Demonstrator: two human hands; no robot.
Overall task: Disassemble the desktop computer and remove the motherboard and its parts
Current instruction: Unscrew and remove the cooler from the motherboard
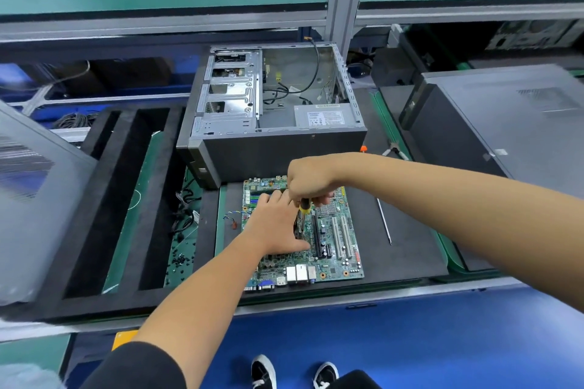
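Our right hand [311, 181] has its grip closed around the screwdriver [304, 210] while our left hand [275, 226] presses flat on the motherboard [339, 243], which lies on the table [407, 249]; a slipping tip could scratch the board.

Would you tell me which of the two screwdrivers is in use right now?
The yellow-and-black-handled screwdriver, gripped upright by the right hand over the motherboard. The long thin screwdriver lies untouched on the black mat, right of the board.
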